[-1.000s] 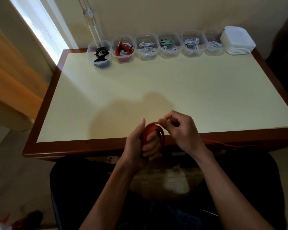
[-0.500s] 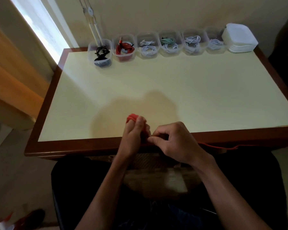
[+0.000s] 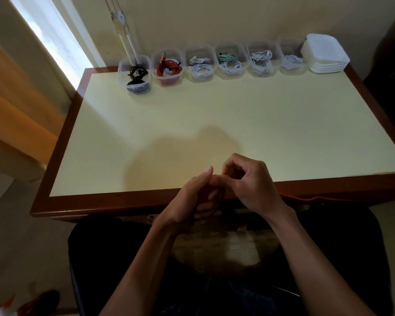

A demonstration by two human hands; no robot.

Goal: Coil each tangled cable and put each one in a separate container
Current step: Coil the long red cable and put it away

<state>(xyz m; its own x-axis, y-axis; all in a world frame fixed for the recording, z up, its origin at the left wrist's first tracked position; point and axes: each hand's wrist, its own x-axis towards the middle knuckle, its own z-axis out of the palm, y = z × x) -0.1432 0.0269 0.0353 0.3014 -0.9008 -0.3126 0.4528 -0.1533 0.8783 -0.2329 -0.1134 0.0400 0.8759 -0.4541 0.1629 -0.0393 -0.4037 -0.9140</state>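
Your left hand [image 3: 192, 199] holds the red cable [image 3: 217, 195] bunched in its curled fingers, right at the near edge of the table [image 3: 260, 124]. A second ago you could see the red loops well; now your fingers hide most of them. Your right hand [image 3: 251, 181] has swung back up beside the left, and it pinches the cable near your left fingertips. I think it is laying one more loop on, but the view there is dark.

The loose end [image 3: 310, 198] of the cable still trails off to the right under the table edge, so the coil needs more turns.

Six clear containers [image 3: 228, 62] at the far edge already hold cables, beside a stack of white lids [image 3: 326, 53]. I can read no words or brand names anywhere.
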